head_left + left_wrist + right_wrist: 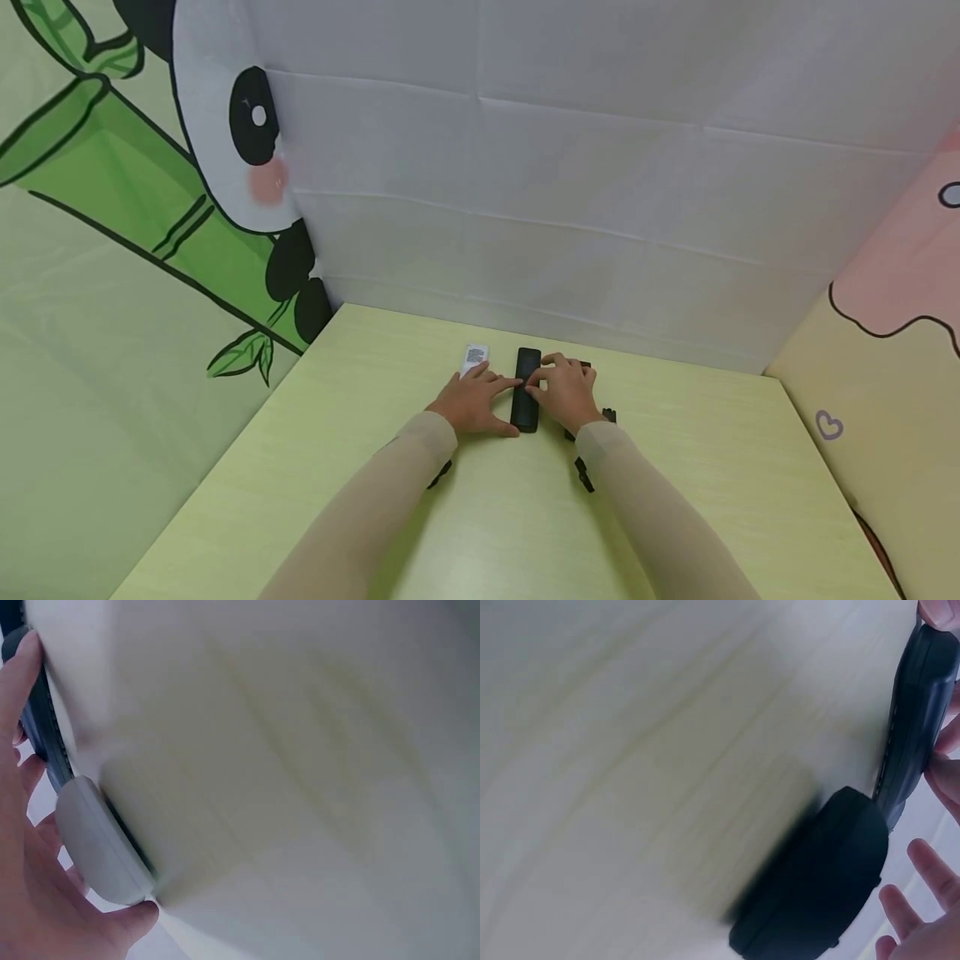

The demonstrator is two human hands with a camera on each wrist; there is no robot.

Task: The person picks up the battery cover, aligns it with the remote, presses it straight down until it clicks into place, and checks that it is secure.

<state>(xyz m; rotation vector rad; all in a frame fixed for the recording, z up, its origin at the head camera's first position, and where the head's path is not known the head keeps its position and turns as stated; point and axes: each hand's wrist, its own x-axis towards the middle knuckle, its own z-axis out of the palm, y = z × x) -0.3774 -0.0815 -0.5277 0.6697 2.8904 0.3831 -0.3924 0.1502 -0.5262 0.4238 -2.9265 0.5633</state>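
A long black remote control (525, 390) lies on the table between the two hands. My left hand (476, 402) spreads over the table, with its straight index finger touching the middle of the remote and its thumb by the near end. Under the same hand is a white device (101, 844), whose labelled far end shows in the head view. From the other side my right hand (566, 390) bends its thumb and index finger onto the black remote (915, 712), pinching at it. Its other fingers are spread beside a second black object (810, 881), mostly hidden by that hand in the head view.
The pale wooden table (510, 525) ends at a white cloth backdrop (570, 192). Printed cloths with a panda and bamboo (112, 192) hang on the left, and a pink and cream one (885, 367) is on the right. Black straps (584, 475) sit at the wrists.
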